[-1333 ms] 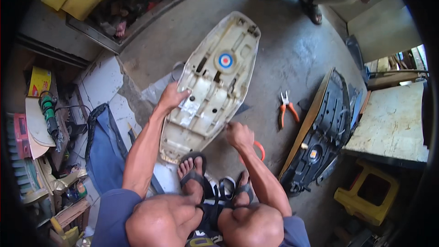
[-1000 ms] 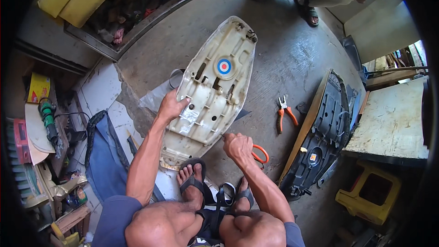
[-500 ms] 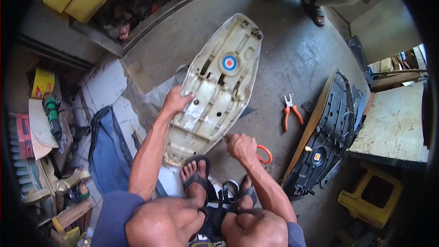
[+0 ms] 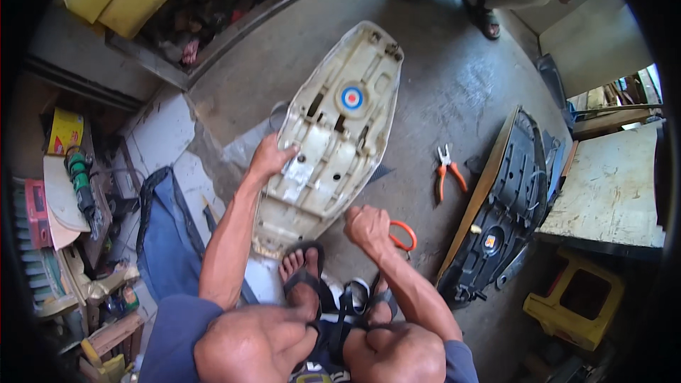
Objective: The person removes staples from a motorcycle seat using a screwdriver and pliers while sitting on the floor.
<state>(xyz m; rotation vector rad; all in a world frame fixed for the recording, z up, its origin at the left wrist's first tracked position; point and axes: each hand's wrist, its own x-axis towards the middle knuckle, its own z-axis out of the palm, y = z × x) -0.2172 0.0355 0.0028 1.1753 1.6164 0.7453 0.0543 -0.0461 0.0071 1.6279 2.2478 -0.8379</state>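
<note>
An off-white motorcycle seat base (image 4: 333, 143), underside up, stands tilted in front of my feet. A blue, white and red round sticker (image 4: 352, 98) sits on its upper part. My left hand (image 4: 273, 158) grips its left edge, thumb on the underside and fingers hidden beyond the rim. My right hand (image 4: 369, 226) is closed beside the lower right edge; what its fingers hold, if anything, is hidden. Next to that wrist shows an orange loop handle (image 4: 404, 236), the rest of that tool mostly covered. Orange-handled pliers (image 4: 447, 174) lie on the floor to the right.
A black seat base (image 4: 507, 206) leans at the right, near a yellow plastic frame (image 4: 616, 296) and a worn white board (image 4: 606, 186). Blue-grey fabric (image 4: 164, 230) and a green power tool (image 4: 81, 183) are at left. Another person's sandalled foot (image 4: 488, 25) is at the back.
My right hand has shifted slightly left along the seat base's lower edge, and more of the orange handle shows. My left hand keeps its grip.
</note>
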